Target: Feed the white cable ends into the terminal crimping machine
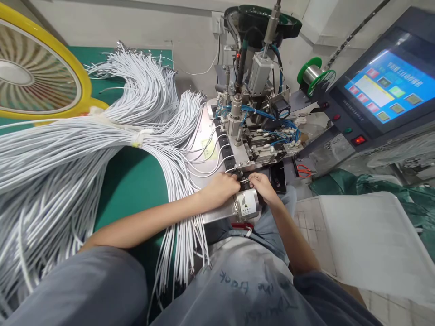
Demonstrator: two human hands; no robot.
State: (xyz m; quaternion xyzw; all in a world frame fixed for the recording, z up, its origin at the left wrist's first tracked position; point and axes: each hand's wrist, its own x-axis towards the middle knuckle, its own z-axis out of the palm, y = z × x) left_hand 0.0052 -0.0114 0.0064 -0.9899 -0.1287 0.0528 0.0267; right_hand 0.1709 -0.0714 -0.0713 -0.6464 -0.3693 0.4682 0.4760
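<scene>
My left hand [221,189] is closed at the front end of the machine's black cable track [222,136], its fingertips around a white cable end. Facing it, my right hand [263,185] pinches the tip of what looks like the same white cable [244,180]. The small part at that tip is too fine to make out. Several white cables curve from the large tied bundle [159,154] into the track slots. Just below my hands is a metal cylinder with a white label [247,203].
A yellow fan [79,59] stands at the left on the green table [136,181]. Behind the machine [258,113] rises a dark feeder bowl [285,25]. To the right are a solder-like wire spool [312,74], a touchscreen [387,86], red-handled scissors [303,170] and a white bin [367,240].
</scene>
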